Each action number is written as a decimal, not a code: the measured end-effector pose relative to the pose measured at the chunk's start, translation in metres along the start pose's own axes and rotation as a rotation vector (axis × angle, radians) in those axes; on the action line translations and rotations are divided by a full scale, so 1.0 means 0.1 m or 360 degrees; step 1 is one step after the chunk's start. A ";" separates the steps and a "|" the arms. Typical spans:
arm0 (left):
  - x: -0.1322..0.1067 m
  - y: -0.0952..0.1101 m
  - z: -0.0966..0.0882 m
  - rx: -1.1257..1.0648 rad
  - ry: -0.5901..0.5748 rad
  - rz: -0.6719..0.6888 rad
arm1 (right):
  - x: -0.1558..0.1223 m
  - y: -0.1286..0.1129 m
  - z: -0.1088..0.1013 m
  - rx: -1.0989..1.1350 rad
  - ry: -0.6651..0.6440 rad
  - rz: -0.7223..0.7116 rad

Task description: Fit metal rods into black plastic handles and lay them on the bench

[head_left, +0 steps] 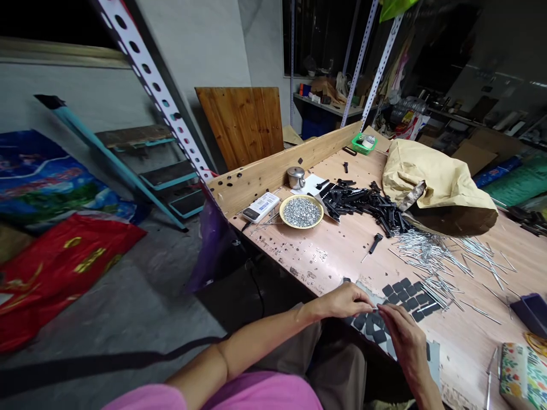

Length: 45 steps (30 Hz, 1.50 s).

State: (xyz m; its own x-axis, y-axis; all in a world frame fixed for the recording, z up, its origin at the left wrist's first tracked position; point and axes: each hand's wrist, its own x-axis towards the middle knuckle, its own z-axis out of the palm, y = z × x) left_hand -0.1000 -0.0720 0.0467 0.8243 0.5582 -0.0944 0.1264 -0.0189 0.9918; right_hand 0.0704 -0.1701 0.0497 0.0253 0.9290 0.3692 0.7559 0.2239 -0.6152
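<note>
My left hand (344,300) and my right hand (405,340) meet at the near edge of the wooden workbench (342,250). Both pinch a thin metal pin (378,308) between their fingertips. They hover over a grey sheet with rows of dark square pieces (410,296). A spread of loose metal pins (436,256) lies just beyond the hands to the right. Further back are a pile of black plastic parts (363,204) and a yellow bowl of small silver pieces (301,212).
A brown paper sack (436,182) lies at the back right. A metal cup (296,177), a small white scale (260,206) and a green basket (364,143) stand along the wooden back rail. A patterned box (523,376) and a dark tray (532,312) sit at the right.
</note>
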 end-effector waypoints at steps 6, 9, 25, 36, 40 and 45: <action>0.01 -0.02 -0.01 0.0564 -0.0030 0.0318 | -0.04 0.07 0.00 -0.0120 -0.0077 -0.0111; 0.01 0.00 0.00 0.0843 -0.0033 0.0482 | -0.03 0.07 0.01 -0.0203 -0.0069 -0.0162; 0.07 -0.08 -0.01 0.1380 0.0200 0.0795 | 0.10 -0.12 0.01 -0.0116 -0.0049 0.0223; 0.08 -0.02 0.01 0.0535 0.0143 0.0578 | 0.17 -0.14 -0.14 0.0255 -0.0076 0.0320; 0.08 -0.01 -0.01 0.0349 0.0105 0.0522 | 0.19 -0.14 -0.16 0.0423 -0.0031 0.0418; 0.07 0.01 -0.03 0.0175 0.0125 0.0395 | 0.24 -0.15 -0.18 0.0412 -0.0036 0.0333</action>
State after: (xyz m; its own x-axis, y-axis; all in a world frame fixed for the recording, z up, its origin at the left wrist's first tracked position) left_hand -0.0959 -0.0659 0.0476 0.7929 0.5877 0.1611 -0.0112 -0.2503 0.9681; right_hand 0.0715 -0.1567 0.0802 0.1454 0.9685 0.2024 0.5444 0.0925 -0.8337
